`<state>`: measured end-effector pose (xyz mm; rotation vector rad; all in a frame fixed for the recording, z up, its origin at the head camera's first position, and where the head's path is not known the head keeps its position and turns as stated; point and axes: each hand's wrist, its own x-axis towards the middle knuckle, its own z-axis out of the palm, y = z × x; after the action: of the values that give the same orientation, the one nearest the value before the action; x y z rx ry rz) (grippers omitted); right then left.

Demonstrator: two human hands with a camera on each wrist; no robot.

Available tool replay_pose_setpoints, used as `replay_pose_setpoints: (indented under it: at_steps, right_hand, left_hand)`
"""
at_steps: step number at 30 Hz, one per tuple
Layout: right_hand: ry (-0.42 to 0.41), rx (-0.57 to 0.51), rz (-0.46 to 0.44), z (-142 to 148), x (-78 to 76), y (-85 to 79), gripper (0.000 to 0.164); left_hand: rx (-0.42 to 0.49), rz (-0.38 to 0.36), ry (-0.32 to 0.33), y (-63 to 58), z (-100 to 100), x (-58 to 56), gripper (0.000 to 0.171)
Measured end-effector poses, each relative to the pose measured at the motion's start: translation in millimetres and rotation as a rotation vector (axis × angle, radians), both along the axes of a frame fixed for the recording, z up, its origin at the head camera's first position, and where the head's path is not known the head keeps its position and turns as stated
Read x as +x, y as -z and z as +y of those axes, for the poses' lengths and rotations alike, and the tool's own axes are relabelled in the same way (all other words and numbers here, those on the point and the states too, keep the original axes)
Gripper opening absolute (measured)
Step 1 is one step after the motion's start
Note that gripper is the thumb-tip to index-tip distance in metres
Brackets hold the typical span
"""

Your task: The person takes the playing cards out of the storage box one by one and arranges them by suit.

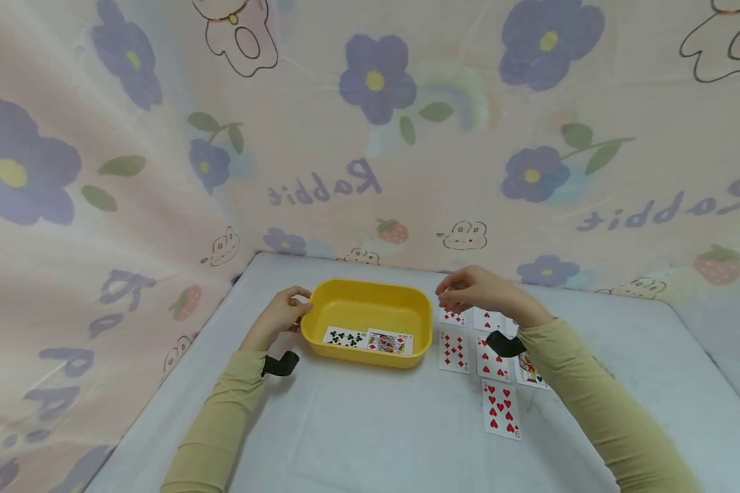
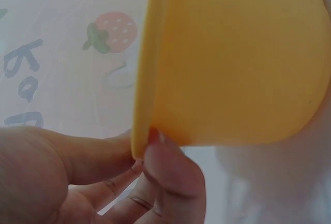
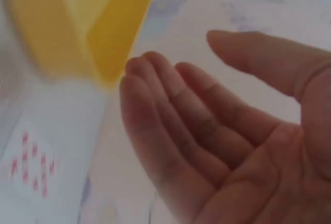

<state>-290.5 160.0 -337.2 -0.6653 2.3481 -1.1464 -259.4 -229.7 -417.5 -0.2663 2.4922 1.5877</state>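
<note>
Left hand, fingers pinching the rim of a yellow, oblong plastic tub near the worktop's far edge; right hand raised above white rectangular playing cards, fingers loosely curved, empty.

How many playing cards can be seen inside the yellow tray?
2: a clubs card and, to its right, a face card, both near the front wall inside the yellow tray. More may be hidden beneath.

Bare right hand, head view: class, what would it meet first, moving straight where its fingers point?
Probably the yellow, rounded rectangular tub, though depth is unclear: the right hand might pass over it.
</note>
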Motion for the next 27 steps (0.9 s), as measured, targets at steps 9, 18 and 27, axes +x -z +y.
replay_pose_setpoints:
  at_steps: [9,18,27]
  right_hand:
    - [-0.116,0.026,-0.093,-72.8,-27.9,22.4,0.028]
    - [-0.126,0.079,-0.219,-104.4,-44.2,47.1,0.031]
    - [-0.078,0.249,-0.218,-114.3,-39.6,56.2,0.021]
  left_hand:
    - [-0.002,0.003,-0.016,0.7,2.1,-1.7,0.028]
    - [-0.001,-0.006,-0.011,0.1,-0.3,-0.1,0.029]
    - [-0.007,0.000,-0.005,-0.1,0.4,0.7,0.027]
